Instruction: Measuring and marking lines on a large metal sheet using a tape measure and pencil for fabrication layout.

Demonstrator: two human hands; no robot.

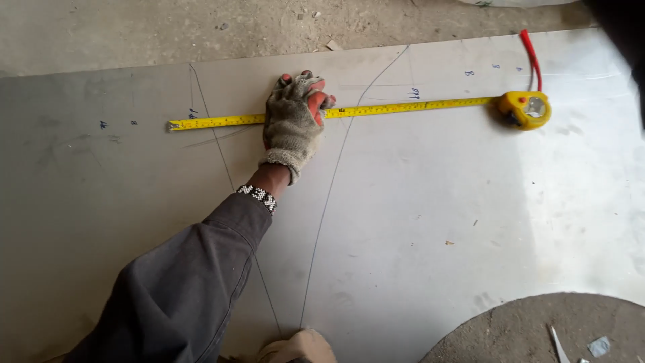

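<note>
Yellow tape measure [376, 107] flat across grey sheet metal [437, 215], under gloved left hand [293, 119].

no packages, labels, signs or screens showing; only pen marks sitting on the bare sheet [430, 202].
</note>
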